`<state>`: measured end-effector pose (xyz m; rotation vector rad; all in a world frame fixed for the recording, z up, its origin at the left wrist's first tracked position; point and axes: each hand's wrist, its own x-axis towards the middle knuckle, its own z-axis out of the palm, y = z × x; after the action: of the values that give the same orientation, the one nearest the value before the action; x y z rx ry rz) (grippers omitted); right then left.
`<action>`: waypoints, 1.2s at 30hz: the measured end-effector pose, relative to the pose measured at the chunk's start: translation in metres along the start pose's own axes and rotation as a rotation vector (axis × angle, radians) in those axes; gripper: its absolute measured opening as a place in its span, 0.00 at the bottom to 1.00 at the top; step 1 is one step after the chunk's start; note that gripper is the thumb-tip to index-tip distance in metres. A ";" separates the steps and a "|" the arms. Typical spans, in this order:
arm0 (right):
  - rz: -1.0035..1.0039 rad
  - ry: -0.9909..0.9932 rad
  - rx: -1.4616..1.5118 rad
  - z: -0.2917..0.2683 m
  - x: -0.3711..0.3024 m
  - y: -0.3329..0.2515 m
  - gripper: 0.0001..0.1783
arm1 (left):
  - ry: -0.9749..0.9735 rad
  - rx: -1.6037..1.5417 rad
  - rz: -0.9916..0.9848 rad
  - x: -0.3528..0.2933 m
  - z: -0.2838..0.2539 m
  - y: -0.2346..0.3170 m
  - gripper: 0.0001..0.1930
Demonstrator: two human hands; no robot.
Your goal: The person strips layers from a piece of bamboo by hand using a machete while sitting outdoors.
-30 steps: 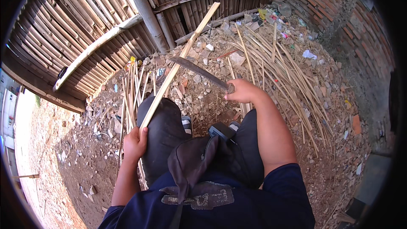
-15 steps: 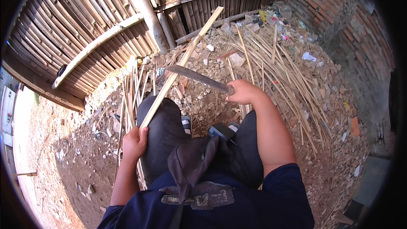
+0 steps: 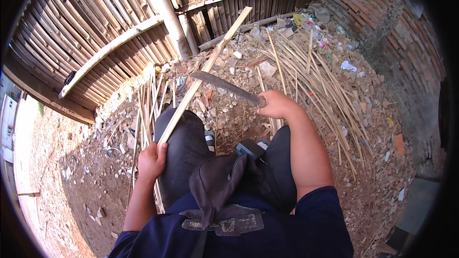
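My left hand (image 3: 152, 160) is closed round the lower end of a long pale bamboo strip (image 3: 213, 59), beside my left knee. The strip slants up and away to the right over that knee. In my right hand (image 3: 276, 105) is the handle of a machete (image 3: 224, 86), its dark, slightly curved blade pointing left. Near its tip the blade lies across the strip, about midway along; I cannot tell how firmly it touches. My fingers hide most of the handle.
A heap of split bamboo strips (image 3: 330, 91) lies on the right, and a smaller bunch (image 3: 152, 96) beside my left leg. Rubble and litter cover the ground. A bamboo wall (image 3: 105, 24) stands ahead and left, a brick wall (image 3: 392, 24) on the right.
The machete and my right hand have shifted very slightly toward the right and nearer to me. My left hand and the bamboo strip look almost unmoved.
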<state>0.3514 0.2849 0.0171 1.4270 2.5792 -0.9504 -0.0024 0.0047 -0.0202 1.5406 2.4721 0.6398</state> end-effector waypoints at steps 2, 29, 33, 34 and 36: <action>0.008 0.011 -0.013 0.003 -0.001 -0.009 0.30 | 0.002 -0.003 -0.003 -0.001 0.001 -0.001 0.27; 0.008 -0.039 0.007 0.006 0.001 -0.010 0.32 | -0.030 -0.016 -0.038 -0.001 -0.002 0.004 0.28; 0.002 -0.041 0.011 0.005 0.001 -0.011 0.31 | -0.028 -0.012 -0.051 -0.002 -0.002 0.002 0.28; 0.005 -0.042 0.011 0.004 0.001 -0.011 0.30 | -0.018 -0.016 -0.046 -0.002 -0.001 0.002 0.28; 0.003 -0.043 0.015 0.005 0.001 -0.010 0.30 | -0.022 -0.022 -0.048 -0.001 -0.001 0.002 0.28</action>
<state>0.3417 0.2797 0.0179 1.3972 2.5442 -0.9915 -0.0007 0.0037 -0.0188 1.4683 2.4690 0.6366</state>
